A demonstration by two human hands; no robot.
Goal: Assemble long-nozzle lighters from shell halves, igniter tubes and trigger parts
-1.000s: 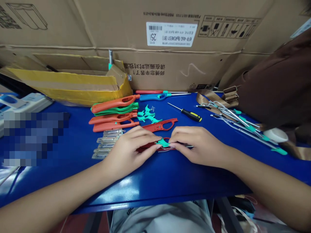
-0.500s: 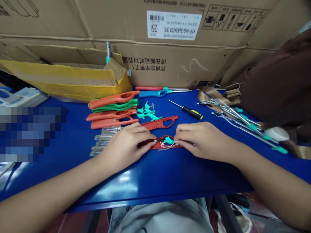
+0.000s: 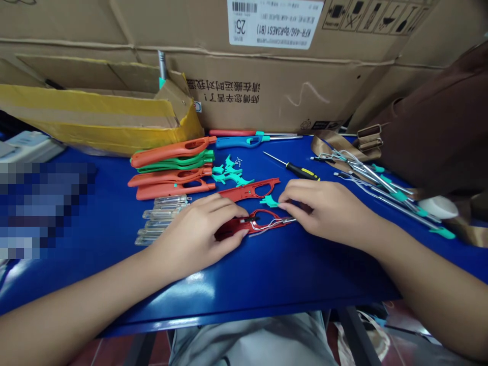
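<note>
A red plastic handle shell (image 3: 263,222) with white wires in it lies flat on the blue table (image 3: 267,274). My left hand (image 3: 198,231) presses down on the shell's left end, fingers curled over it. My right hand (image 3: 324,207) pinches a small teal trigger piece (image 3: 270,201) just above the shell's loop. A second red shell (image 3: 251,190) lies right behind.
Orange and green shells (image 3: 171,168) are stacked at the left, with clear tubes (image 3: 160,218) in front and loose teal pieces (image 3: 229,173) beside them. A screwdriver (image 3: 299,170) and metal rods with wires (image 3: 377,185) lie to the right. Cardboard boxes (image 3: 267,76) wall off the back.
My right hand has lifted the teal trigger piece off the red shell and drawn it slightly back and right. My left hand stays on the shell.
</note>
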